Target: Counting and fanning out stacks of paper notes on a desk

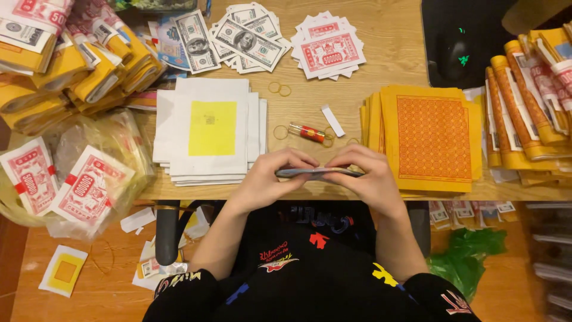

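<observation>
Both hands low at the near edge of the wooden table (393, 36), meeting over a thin flat stack of notes (319, 173). Left hand (268, 179) curled round the stack's left end, fingers bent over the top, thumb tucked beneath. Right hand (369, 179) closed the same way on the right end, fingertips touching the upper face. Stack held level, edge-on to the camera, just above the table's front edge.

Behind the left hand, a pile of white paper sheets (208, 128) with a yellow square at the centre. Beside the right hand, a pile of orange squares (432, 140) with yellow borders. Between these piles, a small red tube (307, 132), a white paper strip (332, 120) and loose rubber bands (279, 88). Farther back, fanned green-grey banknotes (238, 39) and fanned red-and-white notes (329, 50). Far left, yellow bundles (77, 65) wrapped with red-and-white bands; below them, red-and-white packets (83, 191) lying in a clear plastic bag. Far right, rolled yellow-orange bundles (530, 95) leaning together. Top right, a black mouse (456, 56) on a dark pad.
</observation>
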